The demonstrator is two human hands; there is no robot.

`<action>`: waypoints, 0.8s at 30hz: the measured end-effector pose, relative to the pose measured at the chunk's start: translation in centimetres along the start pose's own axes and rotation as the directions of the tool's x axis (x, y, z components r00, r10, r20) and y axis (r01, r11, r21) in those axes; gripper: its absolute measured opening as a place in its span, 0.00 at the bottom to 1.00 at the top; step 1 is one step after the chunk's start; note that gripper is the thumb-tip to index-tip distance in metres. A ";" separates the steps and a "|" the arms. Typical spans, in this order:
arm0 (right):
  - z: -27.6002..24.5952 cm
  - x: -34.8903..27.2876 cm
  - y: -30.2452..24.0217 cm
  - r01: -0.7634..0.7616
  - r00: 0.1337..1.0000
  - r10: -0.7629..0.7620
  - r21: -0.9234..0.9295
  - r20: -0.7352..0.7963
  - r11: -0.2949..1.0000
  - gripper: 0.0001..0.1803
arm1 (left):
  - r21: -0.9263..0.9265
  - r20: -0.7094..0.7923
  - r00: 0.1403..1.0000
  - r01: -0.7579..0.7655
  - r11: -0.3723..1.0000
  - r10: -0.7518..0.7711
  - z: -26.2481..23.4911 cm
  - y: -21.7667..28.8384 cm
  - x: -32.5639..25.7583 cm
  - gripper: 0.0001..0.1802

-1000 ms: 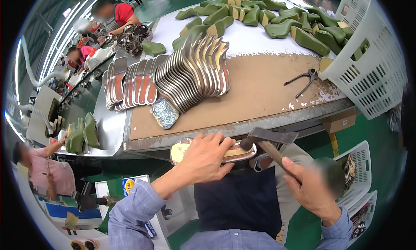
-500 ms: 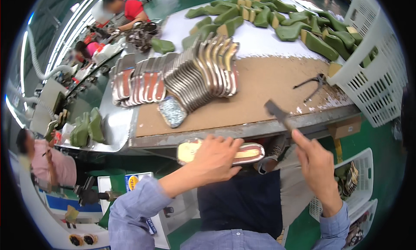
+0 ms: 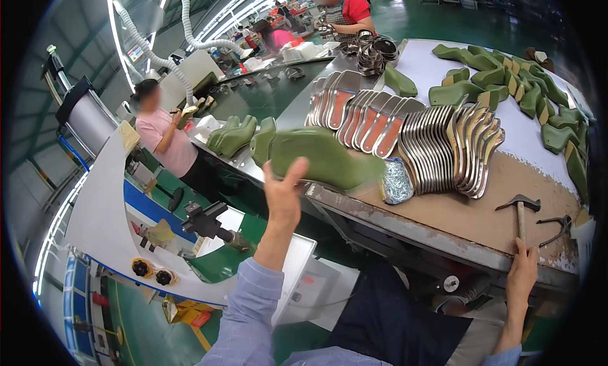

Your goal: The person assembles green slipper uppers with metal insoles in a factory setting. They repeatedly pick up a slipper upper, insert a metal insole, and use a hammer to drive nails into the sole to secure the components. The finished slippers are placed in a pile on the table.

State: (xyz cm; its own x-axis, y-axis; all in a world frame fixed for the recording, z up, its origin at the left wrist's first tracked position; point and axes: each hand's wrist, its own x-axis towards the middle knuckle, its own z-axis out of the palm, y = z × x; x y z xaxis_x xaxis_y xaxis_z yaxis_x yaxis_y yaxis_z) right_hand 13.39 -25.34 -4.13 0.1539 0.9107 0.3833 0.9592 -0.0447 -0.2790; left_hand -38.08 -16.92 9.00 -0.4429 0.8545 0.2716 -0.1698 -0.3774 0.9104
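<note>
A green shoe last (image 3: 316, 155), smeared by motion, is raised above the near left corner of the workbench. My left hand (image 3: 283, 198) holds it at its left end, the thumb across its near face and the fingers along its edge. My right hand (image 3: 523, 268) is closed round the wooden handle of a hammer (image 3: 521, 217). The hammer's dark head is over the brown board at the bench's front right. Beside it lies a pair of pincers (image 3: 555, 231).
A long row of metal-edged insole-shaped pieces (image 3: 430, 144) stands on the bench (image 3: 481, 220). Behind it, many green lasts (image 3: 487, 77) cover white sheeting. More lasts (image 3: 234, 136) stand on the left metal table. A white-and-blue machine (image 3: 120, 201) is at the left. Co-workers stand beyond.
The view has turned left. My left hand has risen from my lap to the left with the last, which lay there sole up. My right hand has brought the hammer down to the bench.
</note>
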 end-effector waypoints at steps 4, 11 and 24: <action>0.7 0.6 -0.2 -0.012 1.000 0.012 0.016 0.004 1.000 0.23 | 0.423 -0.395 0.892 -0.034 0.906 0.218 -11.2 -8.6 3.9 0.34; -0.5 0.9 -1.3 -0.089 0.994 0.091 -0.038 0.055 0.995 0.20 | 0.922 -0.350 0.837 0.229 0.312 0.421 -15.1 -14.3 10.0 0.35; 1.5 1.3 -1.6 -0.113 0.993 0.100 -0.212 -0.069 0.971 0.18 | 0.920 0.088 0.886 0.104 -0.379 0.455 -14.5 -15.1 24.5 0.38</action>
State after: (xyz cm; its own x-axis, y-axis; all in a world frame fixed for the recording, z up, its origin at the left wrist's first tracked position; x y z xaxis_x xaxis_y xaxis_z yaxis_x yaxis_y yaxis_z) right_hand 11.75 -23.47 -4.48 0.2654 0.8711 0.4132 0.9640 -0.2333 -0.1273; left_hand -59.08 4.50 -2.60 -0.3927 0.6165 0.6824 0.8280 0.5599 -0.0294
